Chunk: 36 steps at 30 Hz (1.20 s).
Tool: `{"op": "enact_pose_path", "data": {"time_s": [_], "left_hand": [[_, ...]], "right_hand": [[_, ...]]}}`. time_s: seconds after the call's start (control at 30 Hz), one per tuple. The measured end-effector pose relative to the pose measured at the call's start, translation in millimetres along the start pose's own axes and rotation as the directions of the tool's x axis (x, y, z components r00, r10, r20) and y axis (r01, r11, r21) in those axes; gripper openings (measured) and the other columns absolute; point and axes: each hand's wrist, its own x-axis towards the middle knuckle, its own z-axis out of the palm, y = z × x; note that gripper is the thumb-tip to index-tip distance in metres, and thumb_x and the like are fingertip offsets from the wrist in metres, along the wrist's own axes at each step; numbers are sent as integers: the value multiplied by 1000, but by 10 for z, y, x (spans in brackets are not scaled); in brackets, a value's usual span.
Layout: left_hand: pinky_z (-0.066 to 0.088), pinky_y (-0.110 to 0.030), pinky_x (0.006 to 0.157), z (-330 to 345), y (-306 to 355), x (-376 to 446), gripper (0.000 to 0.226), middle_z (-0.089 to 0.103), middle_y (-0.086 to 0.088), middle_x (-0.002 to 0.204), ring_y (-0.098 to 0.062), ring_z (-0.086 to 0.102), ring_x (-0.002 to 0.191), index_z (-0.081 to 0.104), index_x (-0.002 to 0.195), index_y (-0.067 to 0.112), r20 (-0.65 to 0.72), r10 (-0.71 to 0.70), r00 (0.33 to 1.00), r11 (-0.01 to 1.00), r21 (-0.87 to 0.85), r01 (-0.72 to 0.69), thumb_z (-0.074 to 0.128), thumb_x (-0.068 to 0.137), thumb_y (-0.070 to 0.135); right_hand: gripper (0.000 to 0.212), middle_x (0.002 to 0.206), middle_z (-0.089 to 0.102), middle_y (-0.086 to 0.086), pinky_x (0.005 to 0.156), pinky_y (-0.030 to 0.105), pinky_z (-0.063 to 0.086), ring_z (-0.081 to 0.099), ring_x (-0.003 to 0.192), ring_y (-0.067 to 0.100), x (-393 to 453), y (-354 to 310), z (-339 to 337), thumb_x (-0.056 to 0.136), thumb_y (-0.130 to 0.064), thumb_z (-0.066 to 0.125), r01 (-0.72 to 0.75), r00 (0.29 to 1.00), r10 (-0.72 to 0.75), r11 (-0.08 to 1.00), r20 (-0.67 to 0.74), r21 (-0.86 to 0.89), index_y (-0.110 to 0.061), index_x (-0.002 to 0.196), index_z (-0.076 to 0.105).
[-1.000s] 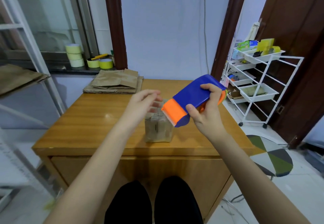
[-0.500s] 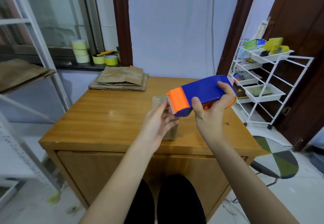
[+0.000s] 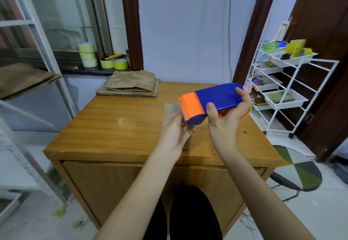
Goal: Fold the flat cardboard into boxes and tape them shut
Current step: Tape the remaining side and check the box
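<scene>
- The right hand (image 3: 225,125) grips the dispenser (image 3: 212,104), thumb on the near side and fingers curled over the blue body, holding it in the air above the desk (image 3: 116,127) with the orange toothed end pointing left.
- The left hand (image 3: 175,132) is raised palm-up, its fingertips (image 3: 179,116) right at the teeth. They seem to be feeling for or pinching the tape end, but no tape shows clearly, so I cannot tell whether they hold anything.
- Risk: the fingertips sit against the serrated cutter. A quick pull or a slip of the dispenser could nick them.
- Risk: if the tape end has stuck back onto the roll, picking at it may tear a sliver off instead of freeing the full width.
- Risk: a freed strip held in the air could fold onto itself or stick to the fingers before it reaches the box.
- The box (image 3: 172,109) stands on the desk just behind the left hand, mostly hidden by it. Nothing holds it down, so it looks likely to slide or tip when tape is pressed on.
- Flat cardboard (image 3: 130,85) is stacked at the desk's far edge, well apart from the hands.
- Tape rolls (image 3: 87,54) sit on the windowsill beyond.
- Writing: none readable on the dispenser. The box top has faint marks too blurred to read, and packets on the white rack (image 3: 293,81) at right show print too small to make out.
</scene>
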Motion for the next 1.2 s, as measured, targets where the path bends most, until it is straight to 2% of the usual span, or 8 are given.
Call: {"op": "enact_pose_path", "data": {"time_s": [0.27,0.4,0.53,0.7,0.8,0.97,1.1,1.2], "left_hand": [[43,-20,47,10,-158,63,18,68,-6,83,-9,58,58,60,105,10,-119,317,941,888,386,-250,56,96,25],[45,-24,53,36,-173,45,9,65,5,71,-6,57,54,58,99,16,-126,360,924,871,401,-285,56,95,24],[56,-38,70,52,-185,69,7,69,13,74,-5,67,71,58,93,25,-114,409,905,836,445,-322,63,91,20],[56,-48,75,42,-216,65,12,70,-5,82,-23,69,79,56,87,24,-94,459,883,810,451,-374,65,90,18],[55,-44,71,37,-194,60,13,69,-6,82,-22,68,77,55,87,22,-63,477,876,780,489,-390,68,88,21],[43,-13,50,-1,-141,57,13,60,3,68,3,55,51,52,84,18,-20,486,874,716,582,-386,56,95,16],[39,-11,48,-45,-122,50,19,57,2,64,2,52,49,49,80,19,-12,490,872,655,665,-359,48,99,21],[42,-23,56,-240,-51,51,21,57,1,67,-12,56,61,49,79,21,-50,517,855,597,737,-318,49,98,28]], "right_hand": [[67,116,32,-10,71,8,45,50,94,-15,-52,-23,21,76,-26,67,-47,999,47,998,7,49,-12,124,23],[64,114,31,-8,72,6,44,46,95,-17,-62,-62,21,74,-28,65,-8,1000,8,1000,-19,29,-9,119,24],[65,114,31,-8,74,8,43,45,96,-14,-62,-95,34,72,-28,69,15,997,-13,1000,-77,20,-9,117,26],[60,113,30,-8,73,5,43,46,95,-18,-63,-90,56,75,4,68,35,985,-34,999,-168,0,-4,117,26],[60,112,33,-8,70,5,44,49,93,-17,-51,-101,65,75,5,66,35,982,-37,999,-185,-16,-4,118,26],[58,112,34,-10,69,7,44,49,92,-15,-15,-72,61,74,-3,65,2,977,-4,1000,-213,-10,-8,118,28],[57,111,34,-9,68,8,43,50,88,-13,-42,-40,72,73,-3,63,-5,973,3,1000,-229,-10,-8,118,29],[55,110,35,-8,68,9,43,51,86,-13,27,-35,-28,75,-1,62,-8,959,9,1000,-282,5,-8,119,28]]}}
